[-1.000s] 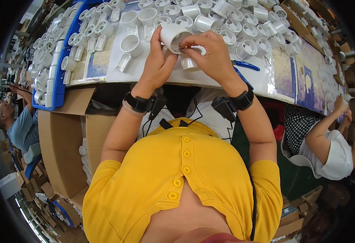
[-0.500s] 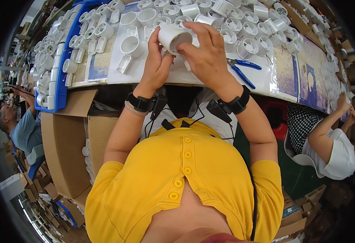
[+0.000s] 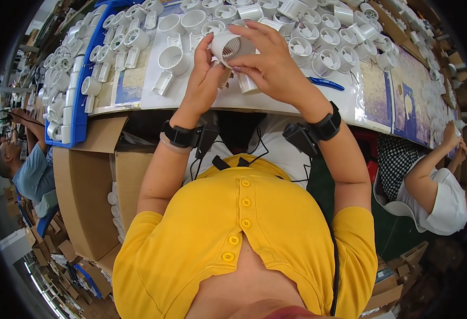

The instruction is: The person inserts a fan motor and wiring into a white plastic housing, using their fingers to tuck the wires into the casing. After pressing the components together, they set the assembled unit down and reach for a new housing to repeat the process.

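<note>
Above the near edge of the table, both hands hold up a white cylindrical housing (image 3: pixel 226 47), its ribbed inside partly showing. My left hand (image 3: pixel 204 80) is closed round the left side, fingertips on the rim. From the right, my right hand (image 3: pixel 273 66) grips it, fingers over the top and thumb at the lower rim. A white tubular piece (image 3: pixel 248 84) shows just below the right thumb; whether it joins the housing I cannot tell. Left of my hands, another white housing (image 3: pixel 173 59) with a rectangular box attached rests on the white sheet (image 3: pixel 151 69).
Many white cups (image 3: pixel 326 63) with wires crowd the table's far side. Blue-handled pliers (image 3: pixel 326 83) lie partly hidden behind my right hand. A blue tray (image 3: pixel 80 119) of housings stands left, above an open cardboard box (image 3: pixel 84 196). People sit at either side.
The housing has turned, so its ribbed inside now shows. My right hand and wrist have shifted slightly right, covering more of the pliers. The left hand keeps its hold.
</note>
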Available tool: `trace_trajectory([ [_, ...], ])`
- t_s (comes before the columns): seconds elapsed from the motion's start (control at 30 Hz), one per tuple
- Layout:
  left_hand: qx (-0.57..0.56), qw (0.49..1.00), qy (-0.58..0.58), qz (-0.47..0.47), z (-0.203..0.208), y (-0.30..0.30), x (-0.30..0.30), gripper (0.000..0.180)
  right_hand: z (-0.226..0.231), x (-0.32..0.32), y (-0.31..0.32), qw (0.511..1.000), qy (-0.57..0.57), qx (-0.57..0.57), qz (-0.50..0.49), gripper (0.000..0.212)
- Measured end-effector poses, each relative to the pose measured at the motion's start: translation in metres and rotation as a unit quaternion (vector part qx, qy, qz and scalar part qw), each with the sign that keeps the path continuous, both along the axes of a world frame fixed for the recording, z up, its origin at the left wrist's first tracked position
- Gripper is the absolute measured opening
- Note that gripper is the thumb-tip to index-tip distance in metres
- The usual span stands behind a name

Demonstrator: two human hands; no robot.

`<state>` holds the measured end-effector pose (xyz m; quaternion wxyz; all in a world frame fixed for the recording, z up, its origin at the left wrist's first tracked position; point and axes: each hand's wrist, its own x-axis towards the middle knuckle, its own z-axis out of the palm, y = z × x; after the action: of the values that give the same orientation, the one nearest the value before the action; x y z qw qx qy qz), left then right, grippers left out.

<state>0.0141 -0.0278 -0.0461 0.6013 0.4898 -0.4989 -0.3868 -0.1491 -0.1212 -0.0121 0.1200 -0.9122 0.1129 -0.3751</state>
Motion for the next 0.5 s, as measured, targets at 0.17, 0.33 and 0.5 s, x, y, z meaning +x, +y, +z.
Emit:
trace_trajectory([
  [0.17, 0.045, 0.994, 0.077, -0.063, 0.01, 0.002, 0.006, 0.067, -0.01, -0.003, -0.01, 0.998, -0.003, 0.05, 0.026, 0.017],
  [0.33, 0.035, 0.993, 0.07, -0.089, 0.01, 0.004, 0.005, 0.071, -0.018, -0.004, -0.016, 0.993, -0.018, 0.107, 0.053, 0.018],
  [0.5, 0.002, 0.992, 0.075, -0.102, 0.002, 0.002, 0.005, 0.073, -0.019, -0.007, -0.017, 0.982, -0.018, 0.182, 0.053, 0.019],
])
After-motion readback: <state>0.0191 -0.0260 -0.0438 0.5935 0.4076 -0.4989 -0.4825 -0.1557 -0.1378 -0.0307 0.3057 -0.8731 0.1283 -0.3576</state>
